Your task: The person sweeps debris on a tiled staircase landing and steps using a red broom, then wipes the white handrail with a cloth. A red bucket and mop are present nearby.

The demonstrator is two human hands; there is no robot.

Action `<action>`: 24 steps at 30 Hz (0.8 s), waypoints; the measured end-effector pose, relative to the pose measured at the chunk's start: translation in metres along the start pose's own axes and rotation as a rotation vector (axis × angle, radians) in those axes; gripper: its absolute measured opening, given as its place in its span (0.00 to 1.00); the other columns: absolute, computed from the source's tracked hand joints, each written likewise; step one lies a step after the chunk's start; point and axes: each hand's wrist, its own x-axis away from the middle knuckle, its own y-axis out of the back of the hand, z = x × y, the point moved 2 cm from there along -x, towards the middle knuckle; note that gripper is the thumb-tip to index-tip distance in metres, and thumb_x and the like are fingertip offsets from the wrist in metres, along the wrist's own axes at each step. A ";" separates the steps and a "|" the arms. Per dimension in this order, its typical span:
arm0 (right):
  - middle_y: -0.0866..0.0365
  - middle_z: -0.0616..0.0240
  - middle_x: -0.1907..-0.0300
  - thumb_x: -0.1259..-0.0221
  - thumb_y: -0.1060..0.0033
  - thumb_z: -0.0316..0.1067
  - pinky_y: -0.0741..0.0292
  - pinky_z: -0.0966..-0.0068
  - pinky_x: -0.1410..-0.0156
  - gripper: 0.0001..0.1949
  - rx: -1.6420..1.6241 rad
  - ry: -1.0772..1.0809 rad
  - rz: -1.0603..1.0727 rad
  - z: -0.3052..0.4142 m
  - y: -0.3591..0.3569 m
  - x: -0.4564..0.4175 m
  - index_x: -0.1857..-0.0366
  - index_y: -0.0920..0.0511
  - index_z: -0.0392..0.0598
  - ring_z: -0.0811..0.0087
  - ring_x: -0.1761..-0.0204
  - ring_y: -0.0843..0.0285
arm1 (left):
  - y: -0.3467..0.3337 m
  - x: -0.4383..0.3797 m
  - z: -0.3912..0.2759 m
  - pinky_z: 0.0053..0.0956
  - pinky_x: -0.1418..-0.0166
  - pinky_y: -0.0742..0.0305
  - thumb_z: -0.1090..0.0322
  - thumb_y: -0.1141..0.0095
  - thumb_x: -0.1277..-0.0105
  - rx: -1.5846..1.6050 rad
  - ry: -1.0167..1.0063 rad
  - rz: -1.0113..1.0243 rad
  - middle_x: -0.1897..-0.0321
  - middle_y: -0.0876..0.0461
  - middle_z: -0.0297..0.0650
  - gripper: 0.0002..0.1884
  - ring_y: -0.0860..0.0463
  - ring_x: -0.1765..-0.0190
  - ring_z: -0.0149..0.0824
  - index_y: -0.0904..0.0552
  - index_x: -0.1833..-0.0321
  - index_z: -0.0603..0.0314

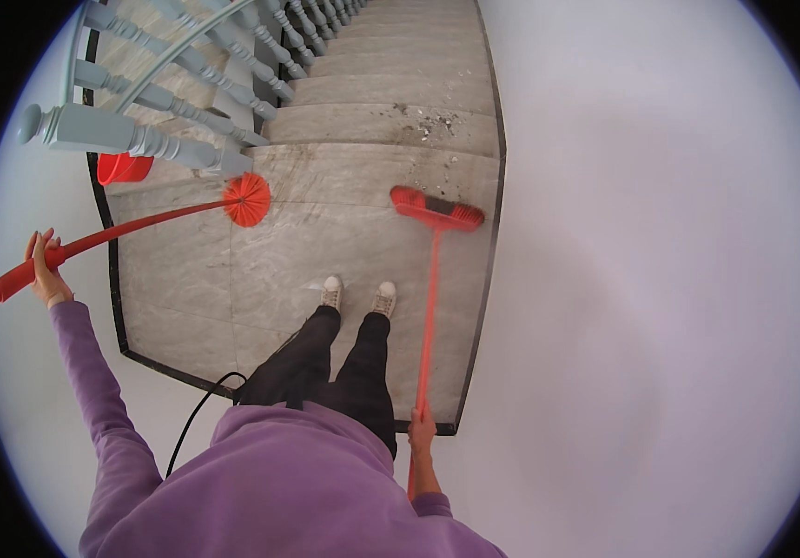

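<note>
My left hand (45, 270) is out at the left, wrapped around a long red pole (142, 224). At the pole's far end, a round red head with radial folds or bristles (246, 200) rests on the landing by the stair post. My right hand (422, 425) grips the light red handle of a push broom (430, 307) low at the right. Its red broom head (437, 209), with a dark middle section, is on the floor near the landing's edge and looks slightly blurred. Just beyond it lie white and dark crumbs of debris (437, 125) and dust.
Stone-look stairs (386, 84) run away from the tiled landing (302, 237). Pale blue-grey balusters and a post (93, 127) stand at the left, a red bucket (124, 167) behind them. A white wall (616, 279) with dark skirting rises on the right. A black cord (194, 411) hangs beside me.
</note>
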 end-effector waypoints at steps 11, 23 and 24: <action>0.22 0.47 0.57 0.33 0.60 0.44 0.29 0.60 0.51 0.20 0.248 0.236 -0.013 0.123 -0.075 -0.150 0.41 0.32 0.47 0.49 0.54 0.24 | 0.047 -0.015 0.009 0.33 0.40 0.29 0.67 0.44 0.39 -0.004 -0.003 -0.038 0.61 0.19 0.48 0.17 0.20 0.59 0.37 0.28 0.50 0.67; 0.32 0.71 0.80 0.37 0.52 0.40 0.36 0.82 0.80 0.22 -0.064 0.169 0.021 0.045 -0.046 -0.079 0.38 0.34 0.50 0.81 0.83 0.35 | 0.021 0.005 0.002 0.33 0.41 0.28 0.69 0.46 0.38 0.018 -0.059 -0.037 0.59 0.20 0.49 0.17 0.20 0.62 0.32 0.29 0.48 0.67; 0.33 0.72 0.82 0.37 0.53 0.40 0.37 0.81 0.82 0.22 -0.075 0.076 0.061 0.040 -0.044 -0.058 0.38 0.34 0.52 0.81 0.85 0.36 | 0.027 0.003 0.005 0.33 0.42 0.28 0.69 0.46 0.38 0.000 -0.067 -0.052 0.60 0.19 0.49 0.17 0.21 0.63 0.32 0.29 0.48 0.68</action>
